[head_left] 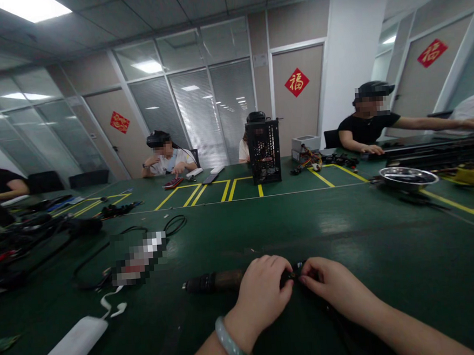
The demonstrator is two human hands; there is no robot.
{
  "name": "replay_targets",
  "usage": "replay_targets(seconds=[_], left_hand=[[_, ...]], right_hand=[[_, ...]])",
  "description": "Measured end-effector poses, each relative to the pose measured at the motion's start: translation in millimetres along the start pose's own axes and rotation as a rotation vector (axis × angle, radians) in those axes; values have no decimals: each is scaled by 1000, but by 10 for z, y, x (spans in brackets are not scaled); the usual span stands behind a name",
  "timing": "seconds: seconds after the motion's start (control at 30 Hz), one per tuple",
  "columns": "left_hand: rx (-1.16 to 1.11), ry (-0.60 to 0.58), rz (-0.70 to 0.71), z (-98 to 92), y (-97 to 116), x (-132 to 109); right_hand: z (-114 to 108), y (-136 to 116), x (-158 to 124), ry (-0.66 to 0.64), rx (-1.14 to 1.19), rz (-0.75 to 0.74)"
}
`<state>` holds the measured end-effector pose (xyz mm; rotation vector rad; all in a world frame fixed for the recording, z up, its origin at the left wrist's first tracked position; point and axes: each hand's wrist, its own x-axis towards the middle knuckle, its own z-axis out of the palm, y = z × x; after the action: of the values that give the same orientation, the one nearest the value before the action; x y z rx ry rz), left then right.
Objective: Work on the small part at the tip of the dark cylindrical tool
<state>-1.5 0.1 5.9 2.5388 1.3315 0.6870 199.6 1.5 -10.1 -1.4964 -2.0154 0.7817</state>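
Snugly, left hand [263, 289], right hand [334, 287], both gripping a dark cylindrical tool [214, 282], green workbench [386, 226] beyond

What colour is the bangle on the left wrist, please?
Pale green, this smooth bangle; best seen in the head view.

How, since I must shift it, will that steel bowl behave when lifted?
The shallow steel bowl probably feels light and rigid. Its rounded shape may rock or slide on the smooth green tabletop. The dark contents could shift.
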Motion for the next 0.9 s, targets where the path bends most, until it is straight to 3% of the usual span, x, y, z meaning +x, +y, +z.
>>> replay_targets(seconds=[0.33, 0.57, 0.9], left_hand=[[7, -3, 5, -17, 10, 6], [-6, 31, -74, 2, 9, -13], [10, 0, 4, -8, 12, 4]], right_hand=[[6, 16, 7, -5, 11, -1], [-22, -27, -8, -1, -15, -5], [-9, -22, 5, -1, -14, 6]])
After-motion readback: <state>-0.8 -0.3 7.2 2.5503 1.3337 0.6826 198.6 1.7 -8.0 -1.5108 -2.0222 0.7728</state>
